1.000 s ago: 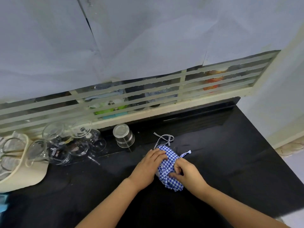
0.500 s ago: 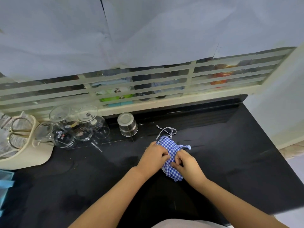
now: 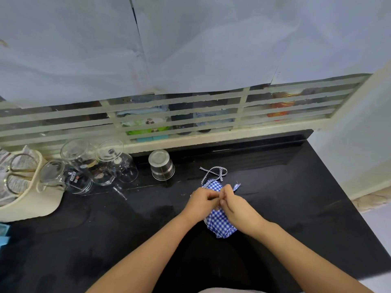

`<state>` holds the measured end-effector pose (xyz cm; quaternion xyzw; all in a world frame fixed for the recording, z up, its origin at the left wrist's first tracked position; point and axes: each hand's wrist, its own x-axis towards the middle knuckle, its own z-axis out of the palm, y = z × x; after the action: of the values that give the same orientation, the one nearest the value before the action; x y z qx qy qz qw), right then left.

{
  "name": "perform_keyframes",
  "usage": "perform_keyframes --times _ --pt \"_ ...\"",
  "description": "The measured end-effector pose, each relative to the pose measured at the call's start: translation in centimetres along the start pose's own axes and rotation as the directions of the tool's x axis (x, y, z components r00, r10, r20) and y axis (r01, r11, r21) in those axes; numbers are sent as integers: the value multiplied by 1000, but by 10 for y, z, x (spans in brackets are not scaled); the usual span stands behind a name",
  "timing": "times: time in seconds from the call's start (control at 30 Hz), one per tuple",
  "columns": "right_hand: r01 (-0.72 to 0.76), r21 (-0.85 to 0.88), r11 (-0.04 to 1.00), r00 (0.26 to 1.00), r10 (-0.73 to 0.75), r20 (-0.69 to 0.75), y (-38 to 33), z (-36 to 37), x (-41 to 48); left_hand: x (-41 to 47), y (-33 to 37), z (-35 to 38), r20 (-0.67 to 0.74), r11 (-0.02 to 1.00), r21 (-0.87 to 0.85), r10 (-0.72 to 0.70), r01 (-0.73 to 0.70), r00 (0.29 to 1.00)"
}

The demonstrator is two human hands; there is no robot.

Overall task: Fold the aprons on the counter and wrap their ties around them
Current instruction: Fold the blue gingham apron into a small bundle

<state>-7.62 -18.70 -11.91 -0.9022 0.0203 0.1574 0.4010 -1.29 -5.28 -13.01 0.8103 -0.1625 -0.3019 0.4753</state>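
on counter (image 3: 296,208) | apron (image 3: 219,224) long axis near-to-far, tie (image 3: 213,173) far end | left hand (image 3: 201,203), right hand (image 3: 237,205) pinch it

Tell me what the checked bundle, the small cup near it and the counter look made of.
The apron: matte woven cloth, by its checks and soft creases. The cup: probably steel, grey sheen. The counter: glossy black, perhaps polished stone; it shows reflections.

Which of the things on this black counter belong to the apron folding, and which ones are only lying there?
In the job: blue checked apron, its striped tie, left hand and right hand pinching the apron.
Lying about: upturned steel cup, clear glassware, cream bag.
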Motion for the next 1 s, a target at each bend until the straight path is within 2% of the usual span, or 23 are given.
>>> perform_keyframes --times 0.13,0.33,0.63,0.87,1.0 --pt "-6 -82 997 991 17 131 -9 -18 11 0 -3 1 71 998 -42 -49 52 996" --pt "-44 -17 999 970 47 240 -15 -41 26 -6 4 -5 181 984 -162 -49 79 982" --pt "12 -18 1000 977 -8 215 -18 -66 33 -8 10 6 47 946 -299 -112 121 993" --pt "1 -215 977 970 51 237 0 -64 26 -3 13 14 -13 949 -282 -152 142 988" --pt "-15 -405 914 988 76 135 2 -63 25 2 15 12 -13 924 -332 -205 189 979"
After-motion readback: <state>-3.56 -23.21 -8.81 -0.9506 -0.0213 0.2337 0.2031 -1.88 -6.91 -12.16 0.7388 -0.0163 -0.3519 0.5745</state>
